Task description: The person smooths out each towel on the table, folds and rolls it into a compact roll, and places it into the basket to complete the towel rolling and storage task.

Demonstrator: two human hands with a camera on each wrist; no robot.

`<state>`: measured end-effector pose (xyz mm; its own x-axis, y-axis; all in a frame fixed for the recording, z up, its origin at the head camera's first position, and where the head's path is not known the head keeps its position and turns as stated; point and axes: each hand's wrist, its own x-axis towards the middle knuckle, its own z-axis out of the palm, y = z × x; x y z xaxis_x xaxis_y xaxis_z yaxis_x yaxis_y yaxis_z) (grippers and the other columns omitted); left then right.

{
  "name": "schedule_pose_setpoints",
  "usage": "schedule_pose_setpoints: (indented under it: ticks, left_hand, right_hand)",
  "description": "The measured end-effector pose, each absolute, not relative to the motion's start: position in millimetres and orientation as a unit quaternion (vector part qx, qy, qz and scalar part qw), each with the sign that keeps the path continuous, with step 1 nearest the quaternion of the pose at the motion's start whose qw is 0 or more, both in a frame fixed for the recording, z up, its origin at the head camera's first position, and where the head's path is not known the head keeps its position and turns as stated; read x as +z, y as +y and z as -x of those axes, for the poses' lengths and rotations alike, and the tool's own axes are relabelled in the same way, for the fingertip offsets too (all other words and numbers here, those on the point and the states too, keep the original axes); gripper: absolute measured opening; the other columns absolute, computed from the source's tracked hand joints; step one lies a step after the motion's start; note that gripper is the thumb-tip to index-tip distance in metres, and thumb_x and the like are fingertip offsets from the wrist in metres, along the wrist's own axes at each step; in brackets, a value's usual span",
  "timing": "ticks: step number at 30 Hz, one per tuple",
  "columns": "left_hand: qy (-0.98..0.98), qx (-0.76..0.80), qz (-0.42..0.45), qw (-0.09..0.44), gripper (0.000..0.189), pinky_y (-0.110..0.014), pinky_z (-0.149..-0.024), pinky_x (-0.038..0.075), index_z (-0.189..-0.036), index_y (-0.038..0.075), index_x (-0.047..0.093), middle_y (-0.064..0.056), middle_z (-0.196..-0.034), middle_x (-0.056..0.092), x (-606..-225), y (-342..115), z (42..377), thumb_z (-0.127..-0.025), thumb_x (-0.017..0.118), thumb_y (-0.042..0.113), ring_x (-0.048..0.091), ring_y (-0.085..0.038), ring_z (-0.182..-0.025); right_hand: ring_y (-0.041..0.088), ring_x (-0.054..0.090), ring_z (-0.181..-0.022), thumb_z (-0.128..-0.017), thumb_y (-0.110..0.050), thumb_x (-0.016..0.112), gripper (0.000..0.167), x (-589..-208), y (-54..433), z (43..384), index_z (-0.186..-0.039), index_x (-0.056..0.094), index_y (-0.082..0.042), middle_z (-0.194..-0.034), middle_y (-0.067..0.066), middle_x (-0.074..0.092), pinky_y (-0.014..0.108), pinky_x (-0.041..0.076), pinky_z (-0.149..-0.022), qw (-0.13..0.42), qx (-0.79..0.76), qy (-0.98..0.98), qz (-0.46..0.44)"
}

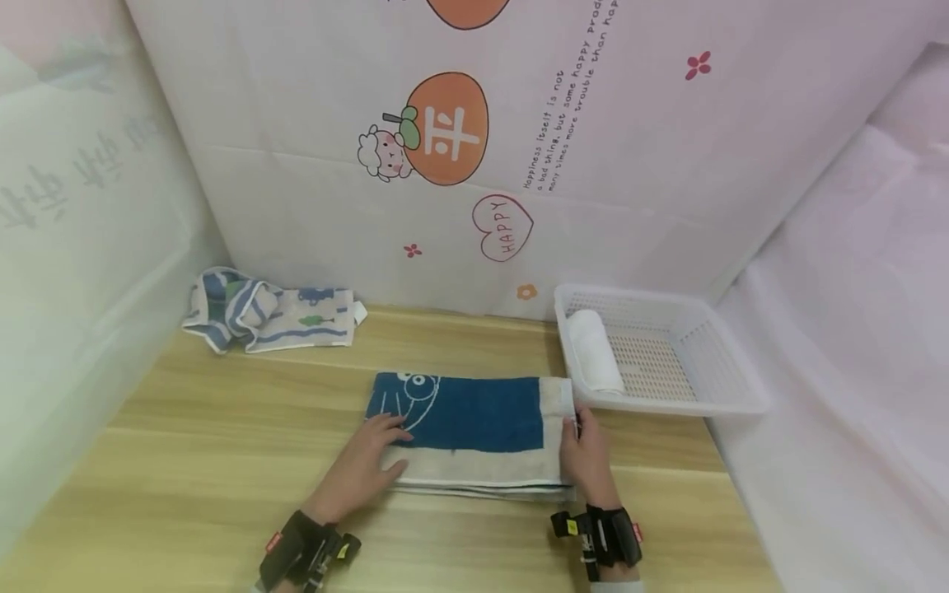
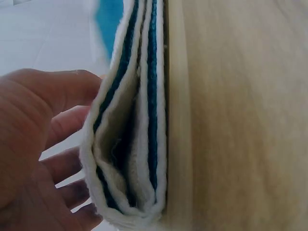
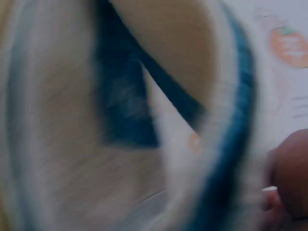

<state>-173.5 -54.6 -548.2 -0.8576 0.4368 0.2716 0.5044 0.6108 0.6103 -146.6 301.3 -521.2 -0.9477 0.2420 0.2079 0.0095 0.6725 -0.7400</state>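
Observation:
A folded blue and off-white towel [image 1: 482, 416] with a cartoon face outline lies on the wooden table. My left hand [image 1: 363, 457] rests on its left part with fingers loosely spread. In the left wrist view, the towel's stacked layers [image 2: 154, 120] show edge-on beside that hand [image 2: 33, 130]. At the towel's right edge, my right hand [image 1: 589, 457] grips the border, thumb on top. The right wrist view is blurred; layers of the towel [image 3: 125, 115] stand apart there, and part of the right hand [image 3: 293, 173] shows at the right edge.
A white plastic basket [image 1: 730, 403] stands at the back right, with a rolled white towel [image 1: 596, 352] in its left side. Toward the back left lies a crumpled towel [image 1: 274, 317] with blue stripes and a car pattern. Printed cloth walls [image 1: 319, 214] enclose the table [image 1: 185, 461].

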Motion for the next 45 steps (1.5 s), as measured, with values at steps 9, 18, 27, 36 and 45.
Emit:
schedule_pose_setpoints:
  ticks: [9, 18, 27, 36, 45]
  left_hand:
    - [-0.907, -0.327, 0.263, 0.038, 0.025, -0.060, -0.113, 0.039, -0.111, 0.006, 0.072, -0.020, -0.136, 0.062, -539.5, -58.6, 178.6, -0.088, 0.077, 0.015, 0.051, -0.043, -0.133]
    - [-0.907, -0.324, 0.268, 0.014, 0.043, -0.062, -0.118, 0.030, -0.131, 0.004, 0.064, -0.024, -0.153, 0.045, -527.2, -45.2, 198.6, -0.093, 0.074, 0.020, 0.035, -0.045, -0.146]
    - [-0.911, -0.315, 0.265, -0.021, 0.050, -0.065, -0.118, 0.027, -0.140, 0.001, 0.057, -0.028, -0.156, 0.039, -532.1, -49.0, 204.6, -0.096, 0.070, 0.020, 0.031, -0.051, -0.146]
    - [-0.938, -0.261, 0.228, -0.011, 0.037, -0.053, -0.093, 0.055, -0.123, 0.000, 0.067, -0.020, -0.113, 0.071, -507.0, -59.1, 190.2, -0.093, 0.072, 0.022, 0.068, -0.038, -0.105]
    - [-0.922, -0.255, 0.290, -0.033, 0.027, -0.052, -0.099, 0.052, -0.114, 0.005, 0.073, -0.016, -0.120, 0.069, -501.6, -58.6, 192.7, -0.089, 0.077, 0.014, 0.063, -0.034, -0.114]
  right_hand:
    - [0.041, 0.059, -0.112, -0.103, -0.007, 0.052, 0.046, -535.4, 312.5, 148.8, -0.144, 0.042, 0.010, -0.128, 0.030, 0.056, 0.054, 0.050, -0.092, 0.075, 0.380, -0.917, 0.093]
    - [0.051, 0.051, -0.126, -0.092, -0.006, 0.070, 0.052, -525.8, 278.6, 147.4, -0.138, 0.052, 0.011, -0.137, 0.034, 0.053, 0.063, 0.045, -0.103, 0.106, 0.301, -0.948, -0.018]
    - [0.052, 0.036, -0.142, -0.095, -0.011, 0.070, 0.057, -535.6, 266.4, 154.9, -0.142, 0.048, 0.013, -0.152, 0.036, 0.038, 0.061, 0.036, -0.114, 0.029, 0.272, -0.960, -0.061]
    - [0.053, 0.039, -0.139, -0.095, -0.001, 0.066, 0.047, -538.3, 269.4, 197.8, -0.138, 0.052, 0.014, -0.148, 0.038, 0.042, 0.059, 0.038, -0.113, 0.058, 0.202, -0.963, -0.166]
    - [0.020, 0.058, -0.066, -0.089, -0.014, 0.073, 0.020, -518.6, 219.6, 147.9, -0.071, 0.065, -0.009, -0.070, 0.002, 0.061, 0.035, 0.048, -0.060, 0.109, 0.137, -0.983, -0.062]
